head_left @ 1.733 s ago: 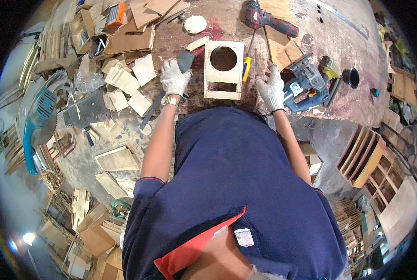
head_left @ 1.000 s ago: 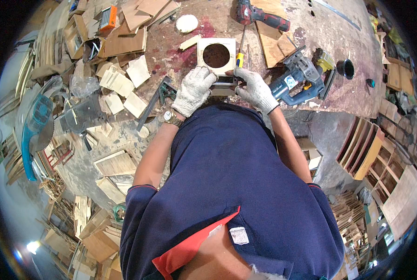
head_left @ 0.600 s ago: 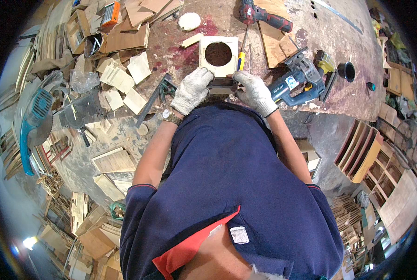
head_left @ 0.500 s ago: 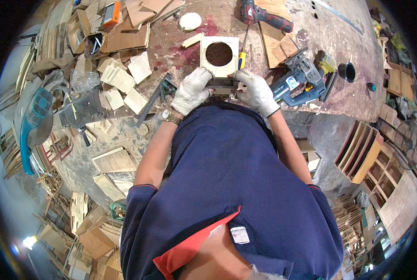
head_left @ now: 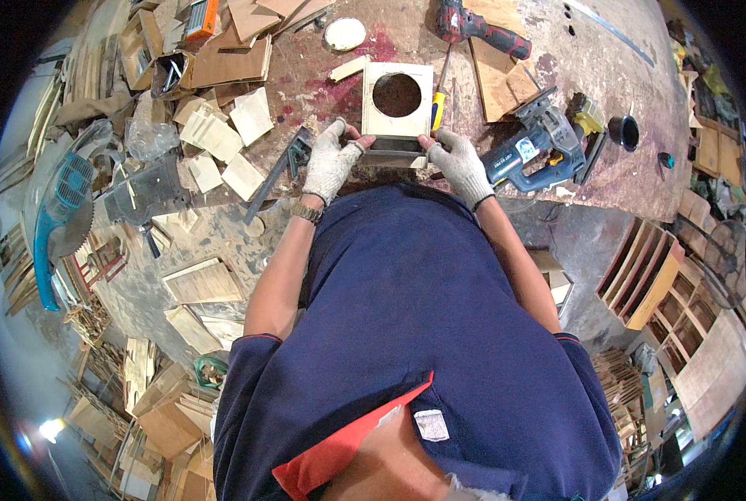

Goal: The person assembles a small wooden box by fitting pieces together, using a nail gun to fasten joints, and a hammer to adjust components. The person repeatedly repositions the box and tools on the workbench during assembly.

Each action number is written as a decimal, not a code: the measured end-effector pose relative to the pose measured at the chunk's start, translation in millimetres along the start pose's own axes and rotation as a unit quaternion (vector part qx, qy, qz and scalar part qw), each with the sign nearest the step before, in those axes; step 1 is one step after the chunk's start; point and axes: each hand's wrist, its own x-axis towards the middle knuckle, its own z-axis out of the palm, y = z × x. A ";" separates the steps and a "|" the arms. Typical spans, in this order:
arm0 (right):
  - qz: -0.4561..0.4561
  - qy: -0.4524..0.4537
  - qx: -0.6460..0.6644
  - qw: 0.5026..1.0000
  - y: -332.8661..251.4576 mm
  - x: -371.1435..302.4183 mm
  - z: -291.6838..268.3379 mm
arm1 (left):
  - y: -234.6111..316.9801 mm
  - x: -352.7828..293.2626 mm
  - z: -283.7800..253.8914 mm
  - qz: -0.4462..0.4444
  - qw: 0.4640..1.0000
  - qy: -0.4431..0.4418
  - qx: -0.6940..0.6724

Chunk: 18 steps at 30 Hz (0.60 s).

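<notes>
At the bench's near edge stands a small wooden box (head_left: 397,126), its pale top panel cut with a large round hole. My left hand (head_left: 332,164), in a white glove with bare fingertips, grips the box's left side, thumb at the near corner. On the opposite side my right hand (head_left: 460,165), gloved alike, grips the right near corner with its thumb on the edge. The fingers lying behind the sides are partly hidden. A yellow-handled screwdriver (head_left: 437,110) lies just right of the box. A pale wooden disc (head_left: 344,34) and a short wood strip (head_left: 349,68) lie beyond it.
A blue jigsaw (head_left: 548,150) and a black cup (head_left: 623,132) sit to the right, a red-black cordless drill (head_left: 483,32) at the back. Wood offcuts (head_left: 214,134) and a black angled tool (head_left: 285,167) lie left. A blue circular saw (head_left: 68,209) is far left.
Both hands have shifted their hold: the left has drawn outward and the fingers have opened somewhat, baring more of the box's dark front. The box appears slightly further right in view.
</notes>
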 end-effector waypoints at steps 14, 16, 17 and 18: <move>0.008 0.163 -0.041 0.986 -30.4 14.2 9.0 | 42.8 38.5 8.6 0.148 0.960 0.194 0.136; 0.008 0.181 -0.078 0.980 -33.8 31.4 16.6 | 47.3 46.6 30.4 0.187 0.932 0.229 0.209; -0.045 0.231 -0.126 0.964 -36.9 39.9 25.0 | 48.2 51.4 41.1 0.200 0.922 0.235 0.233; -0.082 0.254 -0.156 0.951 -39.4 47.5 31.9 | 47.5 56.2 49.8 0.191 0.907 0.235 0.294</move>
